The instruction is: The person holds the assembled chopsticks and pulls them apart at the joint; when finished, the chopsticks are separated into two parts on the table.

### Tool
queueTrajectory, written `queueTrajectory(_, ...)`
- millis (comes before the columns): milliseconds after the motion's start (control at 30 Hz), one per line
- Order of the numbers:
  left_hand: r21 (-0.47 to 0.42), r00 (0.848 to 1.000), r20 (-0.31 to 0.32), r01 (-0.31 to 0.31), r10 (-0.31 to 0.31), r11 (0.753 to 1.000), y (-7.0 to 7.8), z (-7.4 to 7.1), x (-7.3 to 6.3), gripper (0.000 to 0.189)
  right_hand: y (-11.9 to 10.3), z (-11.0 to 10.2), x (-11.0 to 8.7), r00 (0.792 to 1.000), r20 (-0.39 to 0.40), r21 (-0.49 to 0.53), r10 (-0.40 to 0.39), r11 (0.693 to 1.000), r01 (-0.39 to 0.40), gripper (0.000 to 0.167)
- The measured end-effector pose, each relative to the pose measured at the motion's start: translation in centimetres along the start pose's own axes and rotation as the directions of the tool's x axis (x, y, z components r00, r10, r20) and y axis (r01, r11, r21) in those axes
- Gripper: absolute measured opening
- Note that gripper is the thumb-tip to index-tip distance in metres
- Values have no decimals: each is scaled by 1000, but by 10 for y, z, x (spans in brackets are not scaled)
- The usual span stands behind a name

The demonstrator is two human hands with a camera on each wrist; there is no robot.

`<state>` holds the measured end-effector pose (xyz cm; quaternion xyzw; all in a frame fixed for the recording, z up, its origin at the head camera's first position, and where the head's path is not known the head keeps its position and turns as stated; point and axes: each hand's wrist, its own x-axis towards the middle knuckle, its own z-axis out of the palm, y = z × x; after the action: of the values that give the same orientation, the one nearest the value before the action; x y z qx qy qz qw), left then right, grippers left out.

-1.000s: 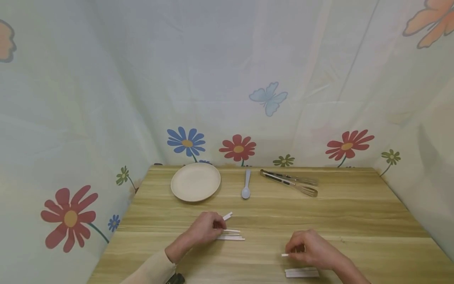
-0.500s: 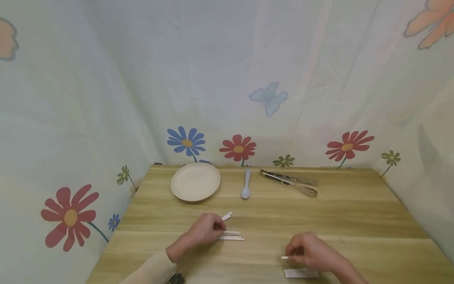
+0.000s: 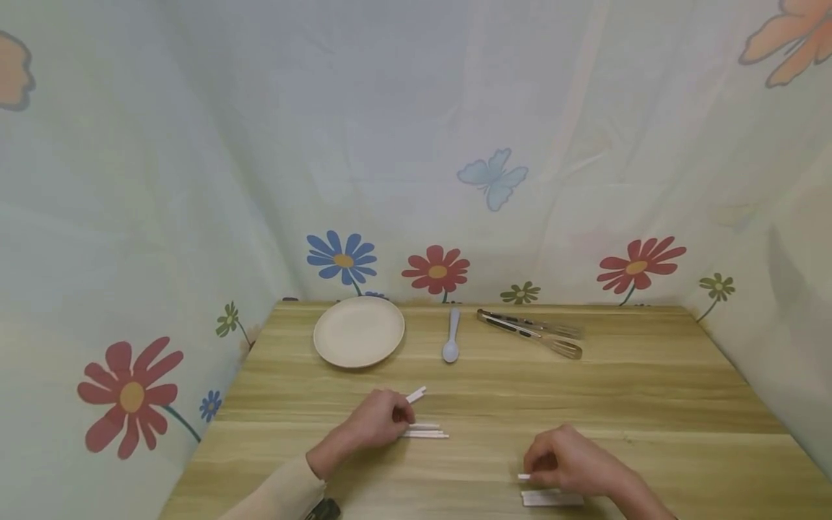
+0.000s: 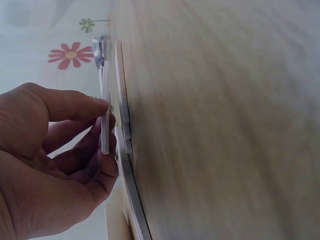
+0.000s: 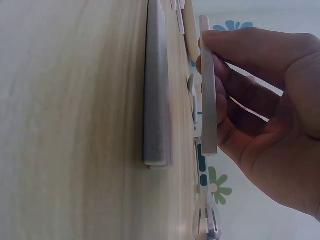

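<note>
My left hand (image 3: 380,420) pinches a thin white stick (image 4: 105,135) between thumb and fingers, just above the table. Loose white sticks (image 3: 425,435) lie under and beside its fingertips, and another pair of stick ends (image 3: 417,395) sticks out at an angle past the knuckles. On the right, a second white stick (image 5: 208,100) is held in the pinch of my right hand (image 3: 568,462). That stick hovers level over a neat row of white sticks (image 3: 552,499), a visible gap apart from it. The fingers partly hide the held sticks in the head view.
Along the table's back edge are a round cream plate (image 3: 359,332), a pale grey-blue spoon (image 3: 451,339) and metal tongs (image 3: 529,333) with dark grips. A flower-printed curtain (image 3: 416,144) encloses the wooden table (image 3: 650,383) at the back and sides.
My right hand has sunk slightly towards the row of sticks, still pinching its stick. The left hand has barely shifted.
</note>
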<state>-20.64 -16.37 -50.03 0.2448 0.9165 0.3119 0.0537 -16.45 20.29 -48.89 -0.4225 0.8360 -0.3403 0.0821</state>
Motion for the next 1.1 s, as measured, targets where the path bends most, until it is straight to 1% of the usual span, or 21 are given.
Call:
queueTrajectory(167, 5, 1000, 5, 13, -13, 1000, -2, 1, 0, 11, 1, 1, 0, 1000, 5, -4, 0, 1000, 0, 11)
queueTrajectory(467, 16, 999, 16, 30, -30, 999, -3, 3, 0, 14, 2, 1, 0, 999, 39, -21, 17, 1000, -17, 11)
queueTrajectory(700, 15, 1000, 11, 4, -4, 1000, -3, 4, 0, 15, 1, -1, 1, 992, 92, -4, 88, 996, -88, 10)
queueTrajectory(800, 23, 1000, 13, 5, -5, 1000, -3, 4, 0, 16, 0, -2, 1, 988, 106, 10, 110, 994, -112, 9)
queueTrajectory(933, 29, 1000, 13, 6, -6, 1000, -3, 3, 0, 16, 0, -2, 1, 986, 107, 18, 125, 992, -127, 10)
queueTrajectory(1100, 42, 1000, 4, -21, 21, 999, -3, 3, 0, 14, 0, -1, 1, 988, 101, -1, 117, 993, -117, 10)
